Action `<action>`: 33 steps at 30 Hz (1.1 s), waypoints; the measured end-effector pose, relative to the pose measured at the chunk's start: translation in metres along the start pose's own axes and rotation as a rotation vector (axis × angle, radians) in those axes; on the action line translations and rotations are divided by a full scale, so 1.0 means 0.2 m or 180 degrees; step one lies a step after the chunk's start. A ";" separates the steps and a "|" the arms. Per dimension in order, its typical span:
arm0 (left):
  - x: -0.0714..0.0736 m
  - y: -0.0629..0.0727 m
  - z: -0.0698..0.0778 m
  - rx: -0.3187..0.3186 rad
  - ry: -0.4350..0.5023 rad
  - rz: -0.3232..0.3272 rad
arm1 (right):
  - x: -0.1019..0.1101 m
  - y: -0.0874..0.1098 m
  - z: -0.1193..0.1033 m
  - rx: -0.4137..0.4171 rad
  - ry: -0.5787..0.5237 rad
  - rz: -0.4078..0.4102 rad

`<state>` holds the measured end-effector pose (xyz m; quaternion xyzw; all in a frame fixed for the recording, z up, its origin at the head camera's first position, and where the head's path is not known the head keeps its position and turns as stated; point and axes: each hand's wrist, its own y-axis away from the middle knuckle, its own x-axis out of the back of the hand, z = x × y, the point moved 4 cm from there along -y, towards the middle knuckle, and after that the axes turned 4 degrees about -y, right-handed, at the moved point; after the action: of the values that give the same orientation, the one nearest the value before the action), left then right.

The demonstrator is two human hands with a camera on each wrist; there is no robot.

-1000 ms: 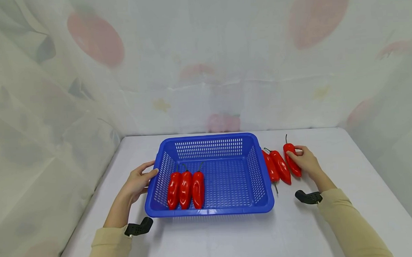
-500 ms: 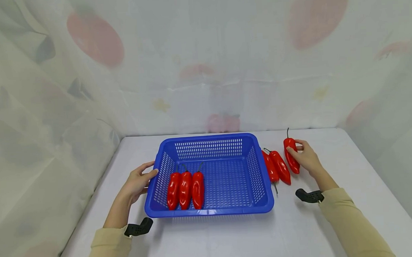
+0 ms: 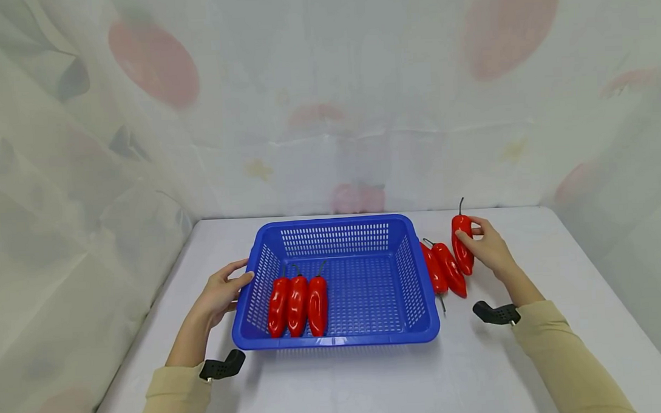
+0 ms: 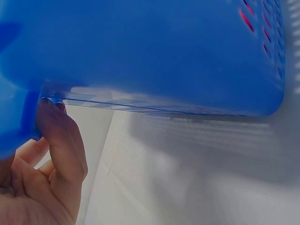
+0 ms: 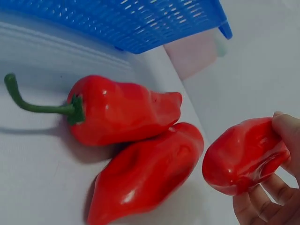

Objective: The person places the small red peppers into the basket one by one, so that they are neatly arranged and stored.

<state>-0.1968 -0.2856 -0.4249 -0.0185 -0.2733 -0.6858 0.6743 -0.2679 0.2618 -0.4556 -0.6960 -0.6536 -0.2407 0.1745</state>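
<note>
A blue perforated plastic basket (image 3: 368, 339) stands mid-table, with three red chili peppers (image 3: 297, 306) side by side in its left half. At the basket's left rim, my left hand (image 3: 222, 294) grips the edge, thumb on top; the left wrist view shows its fingers (image 4: 65, 145) curled under the rim. To the right of the basket, my right hand (image 3: 487, 246) pinches a red pepper (image 3: 462, 244) with its stem pointing up, raised off the table in the right wrist view. Two more peppers, one (image 5: 122, 110) beside the other (image 5: 147, 173), lie between basket and hand.
A white table (image 3: 348, 388) carries everything. Behind it hangs a pale curtain (image 3: 414, 106) with a faded fruit print, which also closes off both sides. Black wrist cameras (image 3: 223, 364) sit on both wrists above beige sleeves.
My right hand has lifted the pepper it holds and carried it slightly away from me and upward in view. The left hand and basket stay put.
</note>
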 end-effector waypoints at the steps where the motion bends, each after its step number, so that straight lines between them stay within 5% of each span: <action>1: 0.00 0.00 0.00 -0.0001 0.0000 0.0000 | 0.00 0.00 -0.01 0.0031 0.0004 0.0012; 33: 0.00 0.00 0.00 -0.0024 -0.0022 -0.0002 | 0.01 0.08 -0.48 0.0649 -0.0371 -0.0085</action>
<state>-0.1969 -0.2859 -0.4250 -0.0233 -0.2731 -0.6870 0.6730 -0.2620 0.2083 -0.3743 -0.6787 -0.6929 -0.1343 0.2029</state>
